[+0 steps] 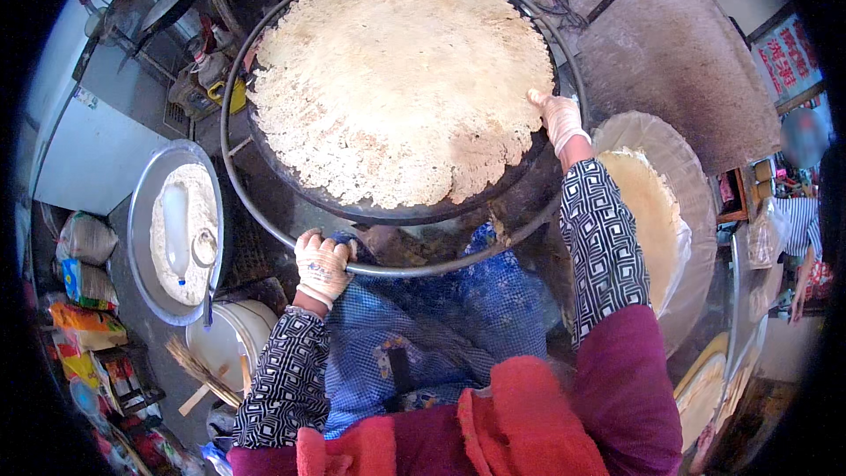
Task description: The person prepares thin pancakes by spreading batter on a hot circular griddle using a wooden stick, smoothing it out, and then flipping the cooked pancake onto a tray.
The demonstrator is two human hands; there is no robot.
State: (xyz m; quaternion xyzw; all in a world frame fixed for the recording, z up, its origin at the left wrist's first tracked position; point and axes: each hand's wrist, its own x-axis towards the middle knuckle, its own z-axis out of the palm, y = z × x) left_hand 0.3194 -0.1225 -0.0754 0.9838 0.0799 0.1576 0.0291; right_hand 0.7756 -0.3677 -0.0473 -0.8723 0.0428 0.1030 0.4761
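Note:
A wide, thin, pale flatbread (403, 79) with a ragged rim covers most of the round black griddle (370, 215). Around the griddle runs a metal ring (423, 271). My gloved left hand (322, 268) is curled at the near left of this ring, shut on a dark blue cloth (357, 248) that pokes out beside the fingers. At the flatbread's right edge is my gloved right hand (560, 120), one digit lying on the bread. Its other fingers are hidden, so its hold is unclear.
At left, a metal basin (142, 231) holds flour, a bottle and a scoop, beside a white bucket (261, 324) and a straw brush (198, 370). Finished flatbreads (638, 211) lie on a round covered stand (694, 277) at right. A brown tabletop (681, 59) stands beyond.

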